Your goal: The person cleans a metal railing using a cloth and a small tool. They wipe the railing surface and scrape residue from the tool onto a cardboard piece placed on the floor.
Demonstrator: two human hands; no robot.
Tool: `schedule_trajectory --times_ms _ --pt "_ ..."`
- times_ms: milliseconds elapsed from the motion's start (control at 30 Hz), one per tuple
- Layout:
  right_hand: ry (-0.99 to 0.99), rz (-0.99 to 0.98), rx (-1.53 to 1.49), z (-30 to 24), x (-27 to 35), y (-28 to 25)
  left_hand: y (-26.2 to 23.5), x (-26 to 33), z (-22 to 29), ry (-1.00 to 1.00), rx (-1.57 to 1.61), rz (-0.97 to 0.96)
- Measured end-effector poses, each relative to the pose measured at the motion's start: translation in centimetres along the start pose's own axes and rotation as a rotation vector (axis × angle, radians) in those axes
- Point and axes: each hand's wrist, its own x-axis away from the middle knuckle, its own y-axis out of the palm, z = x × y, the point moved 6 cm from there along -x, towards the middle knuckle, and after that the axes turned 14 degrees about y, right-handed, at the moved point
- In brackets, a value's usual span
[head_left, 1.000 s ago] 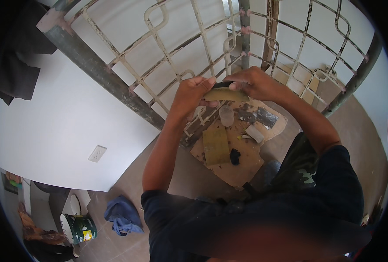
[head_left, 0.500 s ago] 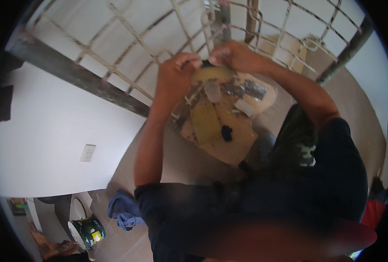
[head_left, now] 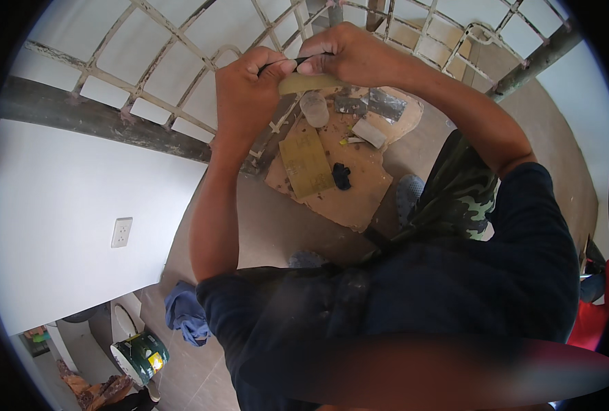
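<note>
Both of my hands are raised in front of the metal grille, pinching one small sheet (head_left: pixel 310 83) between them. It is yellowish with a dark edge along the top and looks like sandpaper. My left hand (head_left: pixel 248 85) has thumb and fingers closed on its left end. My right hand (head_left: pixel 356 60) grips it just beside the left, the thumbs nearly touching. Below, on a ragged piece of cardboard (head_left: pixel 366 198), lie a yellow-brown sheet (head_left: pixel 306 163), a translucent cup (head_left: pixel 314 109), a small black lump (head_left: pixel 341 176) and a pale block (head_left: pixel 369 133).
A grille with worn cream paint (head_left: pixel 174 29) spans the far side, with dark metal rails (head_left: pixel 105 113) below. A white wall with a socket (head_left: pixel 121 232) stands left. Blue cloth (head_left: pixel 188 312) and a green bucket (head_left: pixel 142 357) are on the floor at lower left.
My view has shifted, so the floor things sit higher and further left. Both hands keep hold of the sheet, close together; its dark edge now shows more plainly between the thumbs.
</note>
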Motion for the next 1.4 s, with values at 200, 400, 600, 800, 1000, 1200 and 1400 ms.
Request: schedule_trajectory --times_ms 200,400,600,800,1000,1200,1400 --pt "-0.022 -0.023 -0.015 0.1 -0.1 0.0 0.1 -0.3 -0.3 0.021 0.068 0.025" --pt "-0.138 0.107 0.22 -0.5 0.3 -0.1 -0.3 -0.3 -1.4 -0.097 0.194 0.067" --pt "-0.237 0.142 0.228 -0.2 0.4 0.5 -0.3 -0.8 -1.5 -0.074 0.075 0.061" --pt "-0.182 0.078 0.171 0.1 0.0 0.7 -0.3 -0.7 -1.7 -0.157 0.073 0.078" --pt "0.063 -0.02 -0.073 1.2 -0.7 0.4 0.5 -0.3 -1.8 -0.105 0.093 0.087" --pt "0.082 -0.025 -0.272 1.8 -0.9 0.0 -0.2 -0.5 -2.5 -0.058 0.138 0.164" --pt "-0.072 0.132 -0.062 1.8 -0.7 -0.9 0.4 -0.8 -1.9 -0.083 0.405 0.063"
